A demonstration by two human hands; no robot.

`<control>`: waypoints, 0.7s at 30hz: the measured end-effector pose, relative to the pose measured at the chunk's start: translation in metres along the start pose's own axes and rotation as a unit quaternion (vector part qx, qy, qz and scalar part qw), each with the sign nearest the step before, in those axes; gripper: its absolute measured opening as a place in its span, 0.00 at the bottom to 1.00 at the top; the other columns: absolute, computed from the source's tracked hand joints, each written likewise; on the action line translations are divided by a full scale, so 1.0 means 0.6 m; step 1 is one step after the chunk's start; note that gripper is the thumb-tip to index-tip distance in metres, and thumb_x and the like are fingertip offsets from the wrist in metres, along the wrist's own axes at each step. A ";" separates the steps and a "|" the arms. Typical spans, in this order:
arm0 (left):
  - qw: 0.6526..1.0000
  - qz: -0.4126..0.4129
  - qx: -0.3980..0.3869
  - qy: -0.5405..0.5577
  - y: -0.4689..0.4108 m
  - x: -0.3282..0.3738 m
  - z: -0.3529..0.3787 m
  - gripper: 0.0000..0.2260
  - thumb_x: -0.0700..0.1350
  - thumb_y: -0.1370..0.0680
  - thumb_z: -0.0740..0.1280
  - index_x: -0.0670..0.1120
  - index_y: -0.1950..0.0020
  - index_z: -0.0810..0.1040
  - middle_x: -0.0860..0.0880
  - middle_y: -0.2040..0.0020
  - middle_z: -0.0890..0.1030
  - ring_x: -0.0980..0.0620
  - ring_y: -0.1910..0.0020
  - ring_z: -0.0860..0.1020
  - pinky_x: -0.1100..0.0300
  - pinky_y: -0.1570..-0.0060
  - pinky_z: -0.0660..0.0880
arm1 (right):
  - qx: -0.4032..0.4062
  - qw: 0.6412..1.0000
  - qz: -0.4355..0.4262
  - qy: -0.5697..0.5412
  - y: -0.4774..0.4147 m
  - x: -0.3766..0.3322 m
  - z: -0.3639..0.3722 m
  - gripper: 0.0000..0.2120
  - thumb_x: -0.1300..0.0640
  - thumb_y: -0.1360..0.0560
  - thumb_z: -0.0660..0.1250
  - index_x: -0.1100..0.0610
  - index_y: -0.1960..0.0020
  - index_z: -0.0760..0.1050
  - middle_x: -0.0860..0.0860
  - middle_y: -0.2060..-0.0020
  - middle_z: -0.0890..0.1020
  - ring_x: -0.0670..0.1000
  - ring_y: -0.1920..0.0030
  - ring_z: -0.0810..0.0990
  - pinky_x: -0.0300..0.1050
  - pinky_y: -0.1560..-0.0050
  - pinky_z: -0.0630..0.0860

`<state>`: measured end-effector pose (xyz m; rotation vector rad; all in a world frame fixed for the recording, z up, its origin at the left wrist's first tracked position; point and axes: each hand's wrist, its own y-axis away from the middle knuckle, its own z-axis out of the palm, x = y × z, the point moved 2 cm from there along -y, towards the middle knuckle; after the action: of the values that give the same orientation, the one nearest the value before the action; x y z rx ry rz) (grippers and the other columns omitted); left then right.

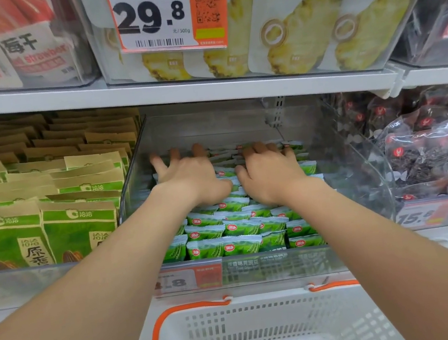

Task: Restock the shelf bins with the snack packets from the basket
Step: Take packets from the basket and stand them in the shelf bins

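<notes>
As both hands (189, 174) press glossy green packets (226, 233), clear plastic bin (359, 156), perforated white basket (267, 325)

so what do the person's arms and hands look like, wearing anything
Both arms are bare as far up as the view shows, with no sleeves in sight. The left hand and right hand wear no gloves, and no watch, bracelet or rings show. The fingertips are partly hidden among the packets.

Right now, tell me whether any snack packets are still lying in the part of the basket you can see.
No: the visible floor of the white basket is bare, and the small green packets sit in the clear bin.
</notes>
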<state>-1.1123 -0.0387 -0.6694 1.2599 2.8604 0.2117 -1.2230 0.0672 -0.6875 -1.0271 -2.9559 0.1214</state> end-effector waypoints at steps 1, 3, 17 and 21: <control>1.000 -0.001 0.000 0.004 0.003 -0.001 0.000 0.38 0.66 0.22 0.61 0.44 0.21 0.56 0.42 0.28 0.72 0.37 0.21 0.58 0.28 0.26 0.45 | 0.011 1.000 -0.007 0.014 0.002 -0.003 0.000 0.25 0.45 0.15 0.51 0.56 0.24 0.65 0.56 0.28 0.70 0.60 0.27 0.67 0.63 0.28 0.62; 1.000 0.004 0.013 0.009 0.012 0.000 0.000 0.34 0.63 0.21 0.61 0.44 0.22 0.57 0.42 0.27 0.71 0.37 0.21 0.58 0.29 0.27 0.49 | 0.010 0.999 -0.030 0.029 0.007 -0.009 0.000 0.28 0.44 0.15 0.50 0.56 0.19 0.59 0.56 0.22 0.64 0.59 0.22 0.61 0.64 0.24 0.57; 0.997 0.025 -0.068 0.009 0.024 -0.016 0.047 0.35 0.66 0.16 0.41 0.51 0.15 0.34 0.52 0.17 0.31 0.42 0.18 0.30 0.35 0.21 0.35 | -0.167 0.980 -0.038 -0.103 0.013 0.009 0.002 0.40 0.29 0.19 0.44 0.48 0.16 0.34 0.47 0.18 0.33 0.54 0.18 0.32 0.63 0.20 0.34; 0.998 0.062 -0.017 -0.019 0.043 -0.013 0.023 0.31 0.60 0.14 0.48 0.46 0.15 0.47 0.47 0.14 0.41 0.38 0.17 0.39 0.32 0.21 0.39 | -0.231 0.968 -0.070 -0.068 0.052 0.029 -0.029 0.58 0.13 0.37 0.42 0.42 0.17 0.33 0.48 0.17 0.35 0.54 0.18 0.31 0.65 0.21 0.33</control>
<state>-1.0871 -0.0259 -0.6800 1.4195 2.7375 0.2338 -1.2167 0.1037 -0.6728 -0.8577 -3.2513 -0.5449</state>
